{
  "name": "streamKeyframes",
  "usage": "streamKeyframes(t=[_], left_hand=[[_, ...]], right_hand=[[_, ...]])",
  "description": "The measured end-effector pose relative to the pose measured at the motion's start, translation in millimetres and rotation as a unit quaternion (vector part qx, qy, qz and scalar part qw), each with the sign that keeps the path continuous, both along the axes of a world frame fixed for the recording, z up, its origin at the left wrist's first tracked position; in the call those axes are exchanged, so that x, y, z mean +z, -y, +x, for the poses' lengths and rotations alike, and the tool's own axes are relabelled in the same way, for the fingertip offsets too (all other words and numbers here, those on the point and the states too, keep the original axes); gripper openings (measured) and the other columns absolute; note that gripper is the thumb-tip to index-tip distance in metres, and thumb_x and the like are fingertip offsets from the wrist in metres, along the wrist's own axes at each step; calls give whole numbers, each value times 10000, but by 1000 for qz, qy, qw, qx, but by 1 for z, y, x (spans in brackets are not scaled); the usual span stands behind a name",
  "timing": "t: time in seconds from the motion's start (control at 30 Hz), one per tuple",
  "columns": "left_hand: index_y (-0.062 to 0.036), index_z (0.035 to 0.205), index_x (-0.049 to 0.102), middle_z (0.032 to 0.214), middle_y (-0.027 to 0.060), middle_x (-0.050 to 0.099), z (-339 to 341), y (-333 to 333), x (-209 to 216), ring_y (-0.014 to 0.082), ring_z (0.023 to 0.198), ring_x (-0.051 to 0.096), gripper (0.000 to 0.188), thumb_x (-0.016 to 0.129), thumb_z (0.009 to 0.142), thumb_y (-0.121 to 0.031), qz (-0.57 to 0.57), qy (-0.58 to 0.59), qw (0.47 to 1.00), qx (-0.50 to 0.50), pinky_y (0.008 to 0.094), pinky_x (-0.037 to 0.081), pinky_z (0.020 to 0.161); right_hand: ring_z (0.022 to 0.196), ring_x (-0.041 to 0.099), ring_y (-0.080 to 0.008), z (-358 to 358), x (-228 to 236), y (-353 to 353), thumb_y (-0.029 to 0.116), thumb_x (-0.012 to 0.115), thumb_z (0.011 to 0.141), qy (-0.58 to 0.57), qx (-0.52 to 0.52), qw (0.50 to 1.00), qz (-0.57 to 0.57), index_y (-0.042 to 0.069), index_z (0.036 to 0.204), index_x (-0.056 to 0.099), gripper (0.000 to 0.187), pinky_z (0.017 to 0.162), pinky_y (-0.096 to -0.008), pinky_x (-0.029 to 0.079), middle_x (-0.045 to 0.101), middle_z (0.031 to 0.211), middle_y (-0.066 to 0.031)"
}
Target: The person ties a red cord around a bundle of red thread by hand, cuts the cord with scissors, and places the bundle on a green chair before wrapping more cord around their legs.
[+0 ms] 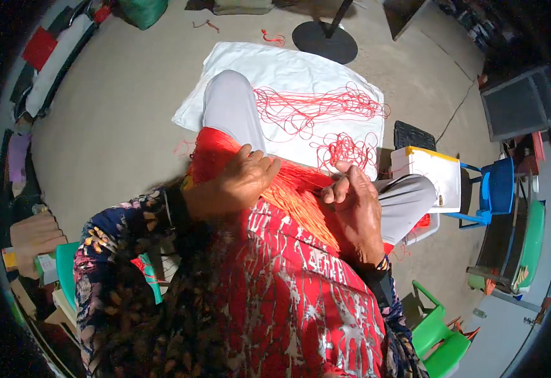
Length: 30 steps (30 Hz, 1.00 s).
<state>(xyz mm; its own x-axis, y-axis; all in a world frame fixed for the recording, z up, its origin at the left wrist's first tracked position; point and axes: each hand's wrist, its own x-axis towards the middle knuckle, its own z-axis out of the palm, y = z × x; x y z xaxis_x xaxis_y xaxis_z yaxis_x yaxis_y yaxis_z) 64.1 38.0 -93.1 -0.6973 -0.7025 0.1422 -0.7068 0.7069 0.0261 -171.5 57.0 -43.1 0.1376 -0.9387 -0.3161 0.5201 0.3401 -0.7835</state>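
Observation:
A thick bundle of orange-red cords (297,205) lies across my lap, over a red patterned apron (288,283). My left hand (247,179) is closed above the bundle's left part, its fingers bent together; what they pinch is too small to make out. At the bundle's right side, my right hand (356,208) has its fingers bent in a pinch on a thin red cord. Just beyond that hand is a tangled heap of red cord (345,150). Farther off, long loose loops of red cord (313,106) spread over a white cloth sheet (250,60).
A round black stand base (324,43) is beyond the sheet. To the right are a white box with a yellow edge (428,176), a blue chair (496,189) and a black crate (415,137). A green chair (438,337) stands at lower right. My grey-trousered knees flank the bundle.

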Motion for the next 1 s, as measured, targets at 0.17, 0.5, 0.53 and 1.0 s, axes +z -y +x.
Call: streamKeyframes(t=[0.17,0.5,0.53,1.0], left_hand=[[-2,1024,551,814,112,578,-1,9,9,246,794,553,394,613,652,-115,-11,-52,998,-41,357,392,719],[-1,869,572,784,178,607,-11,48,4,359,765,594,224,560,648,-36,74,-106,992,5,477,443,659],[-1,869,572,784,178,607,-12,54,4,359,765,594,224,560,648,-36,72,-105,992,3,477,443,659],[-85,733,510,646,67,483,-19,64,-26,243,624,526,130,582,662,-3,-43,-178,983,-23,384,382,624]], right_hand=[[595,501,-201,-4,1,0,282,399,981,14,-20,1000,-13,-51,1077,504,363,650,-330,433,445,588,-49],[613,531,-199,-2,23,15,281,383,987,-9,-7,994,-106,-53,1109,504,375,663,-322,442,472,584,-59],[599,519,-193,5,28,15,282,385,986,-8,8,995,-101,-32,1112,513,362,660,-321,432,463,576,-50],[533,487,-182,24,34,30,291,330,999,70,32,991,-110,-20,1105,513,376,665,-331,438,419,540,-39]])
